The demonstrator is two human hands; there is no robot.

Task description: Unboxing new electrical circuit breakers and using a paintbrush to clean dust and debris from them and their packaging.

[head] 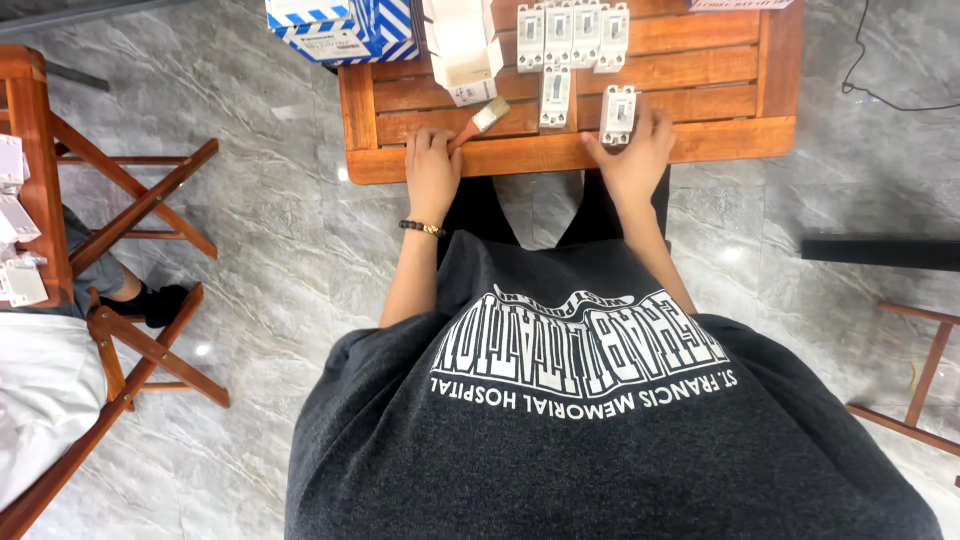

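slatted wooden tabletop (700, 140): both hands sit at its near edge, with bare slats between them. blue-and-white boxes (340, 28) stand at the far left corner; contents not visible. left hand (432, 170) is closed around the handle of a small paintbrush (482, 122), bristles pointing away. right hand (634, 155) grasps a white switch module (618, 113), just beside a row of similar modules (570, 38).

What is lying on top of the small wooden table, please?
On the wooden table lie white switch units, white boxes, blue-striped boxes and a brush held by the left hand. The right hand covers part of the edge.
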